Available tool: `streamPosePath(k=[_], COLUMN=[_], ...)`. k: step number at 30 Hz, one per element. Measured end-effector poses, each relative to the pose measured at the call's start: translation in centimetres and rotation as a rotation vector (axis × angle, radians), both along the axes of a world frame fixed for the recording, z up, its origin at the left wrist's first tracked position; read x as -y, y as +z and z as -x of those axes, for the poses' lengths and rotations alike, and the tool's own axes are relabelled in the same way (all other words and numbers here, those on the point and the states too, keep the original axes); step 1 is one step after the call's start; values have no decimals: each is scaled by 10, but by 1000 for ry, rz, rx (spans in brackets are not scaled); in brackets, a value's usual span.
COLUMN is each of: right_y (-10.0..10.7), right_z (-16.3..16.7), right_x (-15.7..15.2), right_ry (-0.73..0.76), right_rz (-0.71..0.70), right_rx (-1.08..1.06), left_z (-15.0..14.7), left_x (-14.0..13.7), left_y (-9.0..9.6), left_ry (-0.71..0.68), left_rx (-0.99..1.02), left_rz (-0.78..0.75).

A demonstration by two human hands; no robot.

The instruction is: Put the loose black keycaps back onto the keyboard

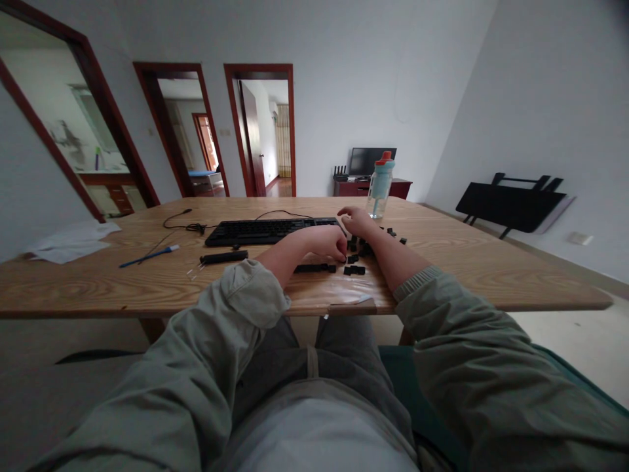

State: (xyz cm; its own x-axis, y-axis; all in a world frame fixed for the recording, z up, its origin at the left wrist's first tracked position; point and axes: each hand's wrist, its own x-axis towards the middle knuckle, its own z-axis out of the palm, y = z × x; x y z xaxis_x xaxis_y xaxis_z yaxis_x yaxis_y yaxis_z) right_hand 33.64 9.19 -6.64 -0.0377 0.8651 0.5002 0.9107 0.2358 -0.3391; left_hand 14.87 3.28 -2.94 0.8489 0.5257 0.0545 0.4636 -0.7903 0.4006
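Observation:
A black computer keyboard [255, 231] lies across the table with its cable behind it. My left hand [328, 242] is low in front of its right end. Its fingers are curled down together among loose black keycaps [354, 269]; whatever they may pinch is too small to make out. My right hand [360, 221] hovers at the keyboard's right end, fingers stretched to the left and apart from the thumb. More keycaps lie under and beside my right wrist, partly hidden. A row of black keycaps [314, 268] sits just below my left hand.
A clear bottle [380, 187] with an orange cap stands behind my right hand. Left of the keyboard are a long black piece [223, 257], a blue brush [149, 256], a coiled cable [195, 228] and white tissues [73, 241]. The table's front edge [246, 313] is near my lap.

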Motion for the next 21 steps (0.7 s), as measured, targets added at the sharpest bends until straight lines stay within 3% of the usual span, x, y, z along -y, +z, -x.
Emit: streamPosePath(k=[5, 8, 11, 21], right_y=[8, 17, 25, 32], right_z=[10, 24, 41, 60], right_x=[7, 17, 28, 26], right_ry=[74, 152, 239, 236], right_rz=[-11, -54, -98, -201], right_rx=[-83, -89, -19, 237], left_z=[29, 49, 59, 49], left_x=[-34, -53, -64, -61], left_y=[3, 1, -3, -11], left_ry=[219, 440, 570, 532], left_rx=[327, 572, 704, 796], left_rz=[-126, -78, -20, 185])
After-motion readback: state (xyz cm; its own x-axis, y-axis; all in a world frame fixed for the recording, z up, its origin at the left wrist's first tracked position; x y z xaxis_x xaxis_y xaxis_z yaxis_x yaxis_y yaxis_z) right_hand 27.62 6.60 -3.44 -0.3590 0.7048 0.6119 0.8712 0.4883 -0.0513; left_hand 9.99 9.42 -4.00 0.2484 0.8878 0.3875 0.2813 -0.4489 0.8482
